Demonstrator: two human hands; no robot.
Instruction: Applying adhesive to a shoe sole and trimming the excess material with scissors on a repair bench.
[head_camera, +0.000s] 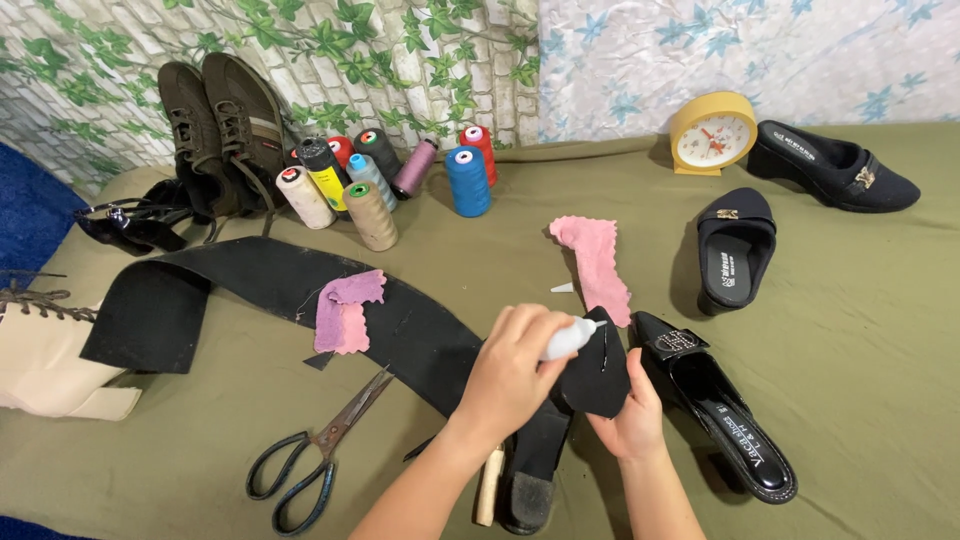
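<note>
Two hands, one black patch, one white tube.

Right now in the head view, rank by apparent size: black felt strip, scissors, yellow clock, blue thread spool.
1. black felt strip, clearly largest.
2. scissors, though they lie nearer the camera.
3. yellow clock.
4. blue thread spool, close to the clock; both sit farther back, so unsure.

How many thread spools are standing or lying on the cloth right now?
9, clustered at the back left: cream, yellow-black, red, dark grey, light blue, beige, mauve, blue, red. Others may hide behind.
</note>
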